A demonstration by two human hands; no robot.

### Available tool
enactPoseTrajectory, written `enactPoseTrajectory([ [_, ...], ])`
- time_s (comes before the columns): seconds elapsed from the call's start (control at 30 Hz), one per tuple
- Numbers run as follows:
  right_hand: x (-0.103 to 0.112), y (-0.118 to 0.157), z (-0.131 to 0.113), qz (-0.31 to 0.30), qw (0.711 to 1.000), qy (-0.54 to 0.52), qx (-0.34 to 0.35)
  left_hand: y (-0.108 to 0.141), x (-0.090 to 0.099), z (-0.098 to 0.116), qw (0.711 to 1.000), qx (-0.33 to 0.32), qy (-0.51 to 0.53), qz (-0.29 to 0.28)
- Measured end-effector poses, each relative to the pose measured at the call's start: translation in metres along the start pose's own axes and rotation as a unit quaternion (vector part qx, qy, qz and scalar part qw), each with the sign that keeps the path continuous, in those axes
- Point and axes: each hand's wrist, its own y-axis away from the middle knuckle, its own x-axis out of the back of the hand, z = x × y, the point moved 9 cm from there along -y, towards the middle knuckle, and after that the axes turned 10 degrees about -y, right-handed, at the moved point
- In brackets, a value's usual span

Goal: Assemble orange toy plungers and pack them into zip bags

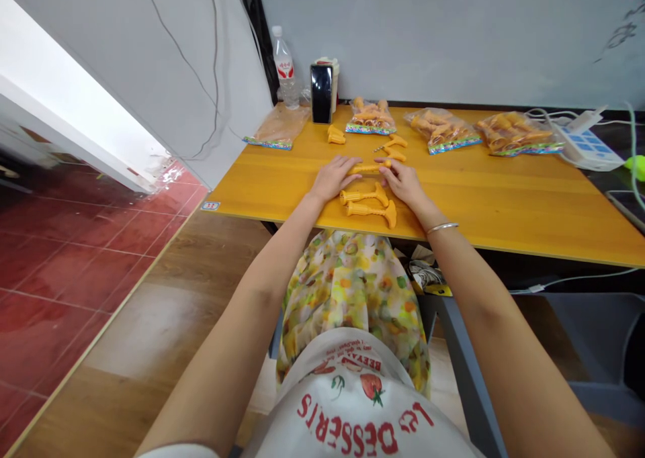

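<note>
Both hands are at an orange plastic T-handled corkscrew point(369, 169) lying crosswise just above the tabletop. My left hand point(333, 177) has its fingers closed on the left end. With thumb and fingers, my right hand point(403, 181) grips the right end. Nearer to me, an orange T-handled corkscrew point(363, 195) and a second one point(373, 211) lie side by side, handles to the right. Just beyond my hands are loose orange handles point(396, 154), with a metal spiral point(379, 149) showing. Short orange sheaths point(335, 135) sit farther back.
Clear bags of orange parts, a left bag point(371, 117), a middle bag point(443, 130) and a right bag point(519, 133), line the back. A flat clear bag point(277, 127), water bottle point(286, 72) and phone point(321, 94) stand left. A power strip point(589, 146) is at right.
</note>
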Motion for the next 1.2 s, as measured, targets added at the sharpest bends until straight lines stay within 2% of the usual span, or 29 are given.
enactPoseTrajectory([
  [0.23,-0.007,-0.002,0.007,0.005,0.995,-0.075,-0.067,-0.002,0.000,0.005,1.000,-0.021,0.002,-0.004],
  [0.4,0.004,-0.003,-0.001,0.063,0.997,-0.033,0.023,0.000,0.003,0.003,1.000,0.008,0.010,-0.007],
  [0.57,0.000,-0.002,-0.004,0.034,0.997,0.012,0.064,0.000,0.001,0.001,1.000,0.014,0.017,-0.017],
  [0.73,-0.007,-0.002,0.008,0.006,1.000,-0.007,-0.011,0.000,-0.003,0.000,1.000,0.008,0.012,-0.018],
  [0.97,-0.011,0.001,0.001,-0.023,0.994,-0.079,-0.069,-0.001,-0.008,0.001,1.000,-0.002,0.010,-0.023],
  [1.1,-0.017,0.001,0.007,-0.041,0.986,-0.120,-0.110,-0.001,-0.006,0.004,1.000,-0.008,0.000,-0.016],
  [1.2,-0.008,-0.001,0.008,0.008,0.993,-0.097,-0.072,0.000,-0.002,0.002,1.000,0.003,-0.002,-0.003],
])
